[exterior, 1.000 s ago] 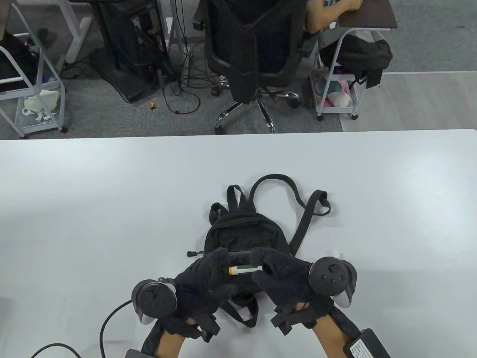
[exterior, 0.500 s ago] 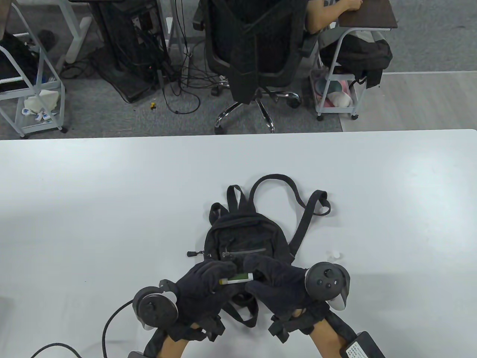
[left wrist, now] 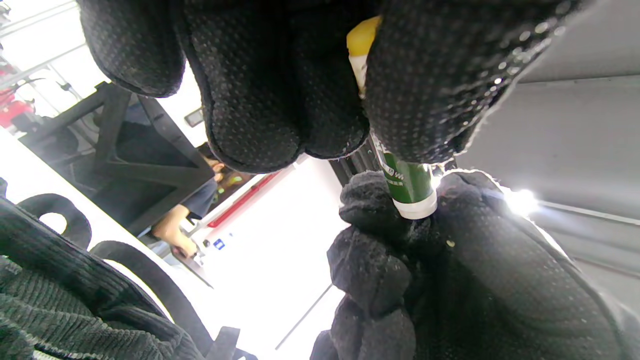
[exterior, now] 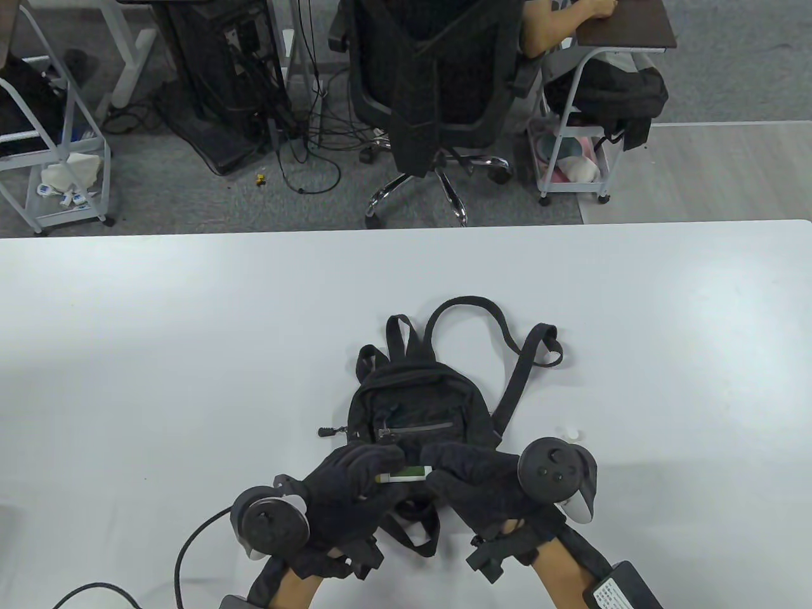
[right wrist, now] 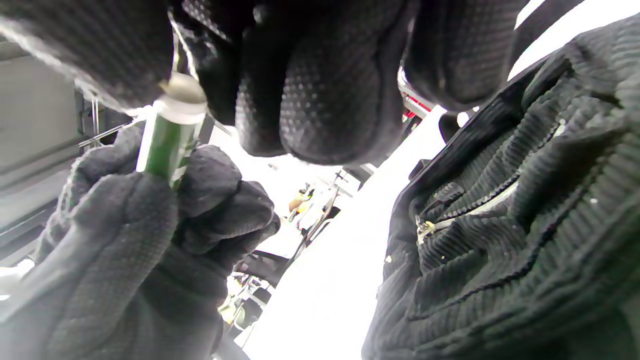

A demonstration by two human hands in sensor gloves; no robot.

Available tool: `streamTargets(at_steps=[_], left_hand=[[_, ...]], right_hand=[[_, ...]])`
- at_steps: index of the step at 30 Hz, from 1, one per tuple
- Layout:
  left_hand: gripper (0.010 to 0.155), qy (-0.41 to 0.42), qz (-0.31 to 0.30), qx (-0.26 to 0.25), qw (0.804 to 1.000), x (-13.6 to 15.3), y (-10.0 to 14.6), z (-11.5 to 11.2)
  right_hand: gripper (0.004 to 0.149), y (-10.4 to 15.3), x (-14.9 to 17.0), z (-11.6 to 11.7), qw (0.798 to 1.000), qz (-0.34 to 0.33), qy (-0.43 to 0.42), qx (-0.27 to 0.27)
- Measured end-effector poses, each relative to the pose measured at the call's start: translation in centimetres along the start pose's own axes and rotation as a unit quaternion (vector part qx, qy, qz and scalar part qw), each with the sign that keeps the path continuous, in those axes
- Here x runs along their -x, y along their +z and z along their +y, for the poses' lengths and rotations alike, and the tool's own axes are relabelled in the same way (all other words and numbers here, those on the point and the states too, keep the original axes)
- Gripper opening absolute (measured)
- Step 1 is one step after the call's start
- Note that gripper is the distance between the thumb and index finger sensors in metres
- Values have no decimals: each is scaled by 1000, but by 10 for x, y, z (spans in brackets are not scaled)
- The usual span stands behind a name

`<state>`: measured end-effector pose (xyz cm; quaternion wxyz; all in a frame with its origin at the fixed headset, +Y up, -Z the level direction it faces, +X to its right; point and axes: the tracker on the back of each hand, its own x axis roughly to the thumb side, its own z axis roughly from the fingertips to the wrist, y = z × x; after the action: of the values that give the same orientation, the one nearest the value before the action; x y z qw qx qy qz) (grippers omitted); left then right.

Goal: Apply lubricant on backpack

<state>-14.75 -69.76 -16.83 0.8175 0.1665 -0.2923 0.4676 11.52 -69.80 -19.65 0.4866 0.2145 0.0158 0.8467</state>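
Note:
A small black backpack [exterior: 419,406] lies flat on the white table [exterior: 190,330], its front pocket zipper [exterior: 415,430] in view. Both hands hold a green and white lubricant stick [exterior: 406,473] level above the backpack's near end. My left hand [exterior: 379,468] grips the stick's left end and my right hand [exterior: 439,468] pinches its right end. In the left wrist view the stick [left wrist: 407,182] shows a yellow tip [left wrist: 362,35] between my left fingers. In the right wrist view the stick [right wrist: 167,145] runs between both gloves, beside the backpack [right wrist: 500,240] and its zipper [right wrist: 470,210].
A small white cap [exterior: 569,435] lies on the table just right of the backpack, by my right tracker [exterior: 558,472]. The shoulder straps [exterior: 533,355] spread out beyond the backpack. A black cable [exterior: 184,558] runs near my left wrist. An office chair [exterior: 431,95] stands past the far edge.
Both hands drew the stick back toward the near edge, off the front pocket zipper, which now shows. In the last half second they barely moved.

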Motion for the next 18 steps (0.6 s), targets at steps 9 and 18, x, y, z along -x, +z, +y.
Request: streamTargets(at_steps=[9,18], left_hand=[[53,-5,-1,1,1000,0,-1,0],[53,-5,-2,1,1000,0,0,1]], right_hand=[[57,1,4,2,1000,10,10,7],[55,1,0,2,1000,-7,21,0]])
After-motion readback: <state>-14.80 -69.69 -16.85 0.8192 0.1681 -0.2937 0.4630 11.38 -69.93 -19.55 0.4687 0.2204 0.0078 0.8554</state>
